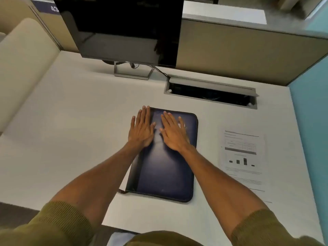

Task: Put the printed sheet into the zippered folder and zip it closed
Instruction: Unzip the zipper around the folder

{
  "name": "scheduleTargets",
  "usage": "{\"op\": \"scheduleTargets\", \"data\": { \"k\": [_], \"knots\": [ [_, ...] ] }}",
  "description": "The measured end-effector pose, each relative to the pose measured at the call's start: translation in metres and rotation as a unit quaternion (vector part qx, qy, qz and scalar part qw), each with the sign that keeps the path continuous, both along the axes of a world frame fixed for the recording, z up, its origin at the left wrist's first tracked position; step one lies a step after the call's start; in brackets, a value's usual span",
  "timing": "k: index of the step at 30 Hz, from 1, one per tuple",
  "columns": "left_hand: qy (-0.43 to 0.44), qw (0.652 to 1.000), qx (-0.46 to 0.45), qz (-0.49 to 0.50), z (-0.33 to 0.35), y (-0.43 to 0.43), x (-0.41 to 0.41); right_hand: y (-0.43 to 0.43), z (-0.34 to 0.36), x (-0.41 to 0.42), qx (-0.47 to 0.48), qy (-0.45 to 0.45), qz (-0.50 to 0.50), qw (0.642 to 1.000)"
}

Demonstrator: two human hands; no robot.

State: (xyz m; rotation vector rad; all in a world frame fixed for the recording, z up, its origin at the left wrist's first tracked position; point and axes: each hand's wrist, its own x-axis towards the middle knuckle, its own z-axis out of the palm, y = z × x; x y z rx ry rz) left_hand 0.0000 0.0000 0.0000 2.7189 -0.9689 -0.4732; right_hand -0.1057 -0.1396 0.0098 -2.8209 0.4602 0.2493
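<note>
A dark blue zippered folder point(165, 171) lies flat and closed on the white desk point(71, 139), its black spine along the left side. My left hand point(142, 129) rests flat on the folder's upper left edge, fingers spread. Flat on the upper part of the cover lies my right hand point(174, 133), fingers apart. Neither hand grips anything. The printed sheet point(243, 160), with a table and a small bar chart, lies face up on the desk to the right of the folder, apart from it.
A black monitor point(120, 29) on a grey stand point(132, 71) stands at the back of the desk. An open cable hatch point(211, 94) is set into the desk behind the folder. Partition walls enclose the back and right sides. A beige chair sits at the left.
</note>
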Motion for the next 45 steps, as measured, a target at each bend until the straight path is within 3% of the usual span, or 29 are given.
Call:
{"op": "scheduleTargets", "data": {
  "k": [5,11,28,33,45],
  "knots": [
    [0.037,0.998,0.003,0.049,-0.007,-0.002,0.026,-0.011,0.003,0.043,0.053,-0.029,0.03,0.998],
    [0.02,0.998,-0.003,0.061,-0.011,-0.01,0.05,-0.031,0.008,0.101,0.082,-0.032,0.025,0.996],
    [0.107,0.96,-0.159,0.205,-0.037,-0.039,0.078,-0.066,-0.011,0.173,0.137,0.025,0.107,0.984],
    [0.104,0.956,-0.173,0.212,-0.039,-0.044,0.078,-0.074,-0.013,0.176,0.119,0.022,0.139,0.983],
    [0.104,0.979,-0.104,0.14,-0.037,-0.049,0.089,-0.086,-0.003,0.167,0.061,0.034,0.239,0.968]
  ]
}}
